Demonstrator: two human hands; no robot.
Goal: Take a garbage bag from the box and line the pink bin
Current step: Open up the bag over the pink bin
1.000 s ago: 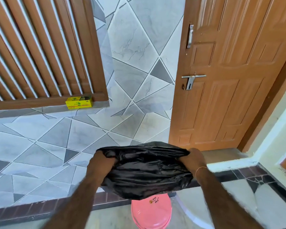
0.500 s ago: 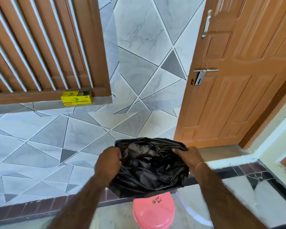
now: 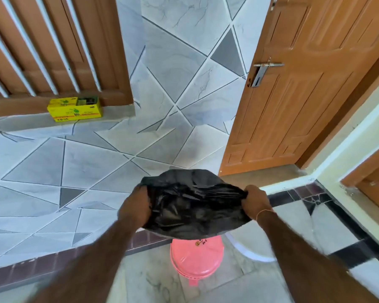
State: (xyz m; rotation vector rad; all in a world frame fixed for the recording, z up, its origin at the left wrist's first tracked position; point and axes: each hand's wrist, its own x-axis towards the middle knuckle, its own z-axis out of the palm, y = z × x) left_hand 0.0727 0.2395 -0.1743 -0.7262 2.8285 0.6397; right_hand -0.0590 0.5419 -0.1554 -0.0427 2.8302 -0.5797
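Note:
A black garbage bag [image 3: 193, 206] hangs puffed out between my two hands, in the air above the pink bin [image 3: 197, 259]. My left hand [image 3: 136, 209] grips the bag's left edge, and my right hand [image 3: 255, 203] pinches its right edge. The pink bin stands on the floor below the bag with its lid on, and the bag hides the bin's far side. The yellow bag box [image 3: 74, 108] sits on a ledge under the slatted wooden window at the far left, its top open.
A brown wooden door [image 3: 304, 84] with a metal handle stands open on the right. A grey patterned tiled wall [image 3: 179, 73] fills the middle. A white curved object [image 3: 247, 250] lies on the floor to the right of the bin.
My hands have drawn closer together and the bag has bunched into a rounder shape. The view has tilted and shifted, so the box and door sit lower in the frame.

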